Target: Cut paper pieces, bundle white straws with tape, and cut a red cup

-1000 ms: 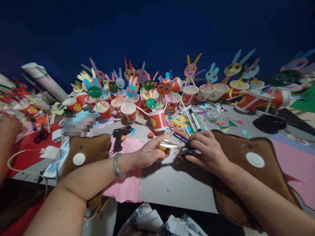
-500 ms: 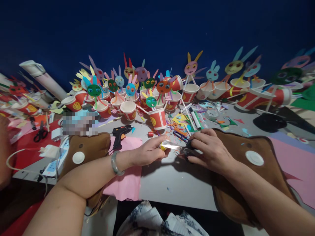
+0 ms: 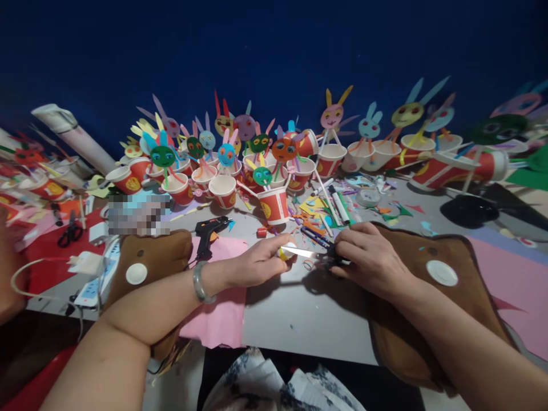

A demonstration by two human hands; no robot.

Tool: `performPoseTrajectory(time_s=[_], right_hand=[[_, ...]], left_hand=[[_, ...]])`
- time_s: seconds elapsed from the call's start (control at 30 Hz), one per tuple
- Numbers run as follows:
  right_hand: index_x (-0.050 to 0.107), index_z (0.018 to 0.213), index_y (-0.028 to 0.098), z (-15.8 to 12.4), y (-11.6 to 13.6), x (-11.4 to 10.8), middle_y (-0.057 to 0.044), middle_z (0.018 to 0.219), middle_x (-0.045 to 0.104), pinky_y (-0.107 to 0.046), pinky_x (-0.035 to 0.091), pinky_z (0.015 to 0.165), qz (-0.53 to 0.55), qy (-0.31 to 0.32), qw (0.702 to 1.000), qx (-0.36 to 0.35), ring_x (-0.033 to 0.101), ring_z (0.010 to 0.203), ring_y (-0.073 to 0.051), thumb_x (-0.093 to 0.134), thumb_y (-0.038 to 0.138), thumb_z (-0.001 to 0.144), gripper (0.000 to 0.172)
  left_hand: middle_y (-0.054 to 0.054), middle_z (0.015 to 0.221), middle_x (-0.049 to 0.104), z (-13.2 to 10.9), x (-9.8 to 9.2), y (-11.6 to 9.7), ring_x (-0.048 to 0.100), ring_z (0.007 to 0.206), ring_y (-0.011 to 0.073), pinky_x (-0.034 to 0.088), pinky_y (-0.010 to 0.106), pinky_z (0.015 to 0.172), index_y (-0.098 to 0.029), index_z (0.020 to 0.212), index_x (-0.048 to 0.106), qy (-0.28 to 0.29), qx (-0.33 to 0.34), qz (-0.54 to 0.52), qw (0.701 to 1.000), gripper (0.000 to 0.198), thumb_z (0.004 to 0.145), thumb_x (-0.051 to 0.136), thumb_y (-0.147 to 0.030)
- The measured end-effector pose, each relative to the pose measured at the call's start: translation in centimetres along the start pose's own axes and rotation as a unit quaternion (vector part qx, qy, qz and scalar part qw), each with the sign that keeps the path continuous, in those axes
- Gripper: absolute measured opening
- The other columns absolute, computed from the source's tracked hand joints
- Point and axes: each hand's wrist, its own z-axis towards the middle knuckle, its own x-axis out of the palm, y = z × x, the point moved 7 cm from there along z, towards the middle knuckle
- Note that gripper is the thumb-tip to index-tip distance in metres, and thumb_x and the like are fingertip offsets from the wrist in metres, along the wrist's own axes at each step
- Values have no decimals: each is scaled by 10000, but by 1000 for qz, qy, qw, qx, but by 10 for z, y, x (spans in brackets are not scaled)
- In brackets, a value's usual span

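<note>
My left hand is closed around a small yellow and white object. Most of that object lies hidden in the fingers, so its kind does not show. In my right hand is a pair of black-handled scissors. Their blades point left and reach the yellow and white object; whether they touch it I cannot tell. Just beyond the hands lie a small red cap-like piece and some pens. A red paper cup with a green rabbit-face cutout stands behind them.
Several rabbit-face cups line the back, near a blue wall. A black hot glue gun lies by pink paper. Brown pads flank my arms. At left are a power strip, other scissors and another person's arm.
My right hand and the scissors have shifted slightly to the right. The blades sit a little differently against the yellow and white object, more of which now shows. My left hand stays nearly in place.
</note>
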Motion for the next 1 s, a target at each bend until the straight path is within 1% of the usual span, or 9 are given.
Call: performPoseTrajectory(time_s=[0.13,0.2,0.27,0.37,0.47,0.67,0.8,1.0], right_hand=[[492,724,226,-2,-5,-9,-19,717,612,-354,406,709,49,-69,995,53,548,674,-172,643,261,858,205],[487,744,224,-2,-5,-11,-16,731,613,-370,399,718,64,-78,992,72,564,677,-176,661,245,821,191],[482,748,223,-1,-1,-11,-13,724,599,-387,388,731,53,-62,994,67,551,651,-173,671,279,804,204],[480,746,223,2,6,-10,-17,719,583,-398,374,736,23,-29,998,48,527,630,-171,635,350,838,220],[483,753,223,3,10,-11,-20,715,573,-398,364,734,3,-19,999,39,511,622,-171,596,379,869,226],[491,750,222,-2,7,-4,-33,738,580,-402,353,760,-9,1,999,38,501,636,-177,531,433,920,274],[508,756,213,-6,5,0,-35,749,574,-398,343,770,-8,0,999,33,499,652,-176,509,455,936,301],[514,756,209,-2,7,-2,-36,744,569,-374,345,755,-7,4,1000,23,486,649,-175,490,440,952,305]], left_hand=[[-26,759,422,-1,-3,0,364,650,99,313,244,591,-184,850,462,-26,0,-2,1000,99,766,460,-131],[-20,782,443,-1,-5,0,376,663,103,324,247,608,-183,900,481,-40,2,-8,999,130,779,459,-142],[-21,780,446,-1,-6,-2,380,679,107,333,251,632,-183,920,492,-54,13,1,998,128,801,455,-153],[-33,736,416,0,-9,-2,364,667,111,332,253,631,-185,908,485,-75,17,34,996,82,836,449,-169],[-35,723,402,0,-11,-3,363,671,117,332,255,628,-190,886,458,-88,26,77,993,50,846,448,-162],[-25,748,420,-1,-10,-4,396,724,129,371,274,696,-198,851,428,-83,57,117,988,47,864,436,-153],[-20,751,437,-1,-8,-3,421,751,137,388,286,727,-193,878,445,-78,60,125,987,26,877,436,-168],[-20,741,438,-2,-9,-2,432,756,142,392,292,737,-193,886,446,-82,60,132,986,12,881,441,-184]])
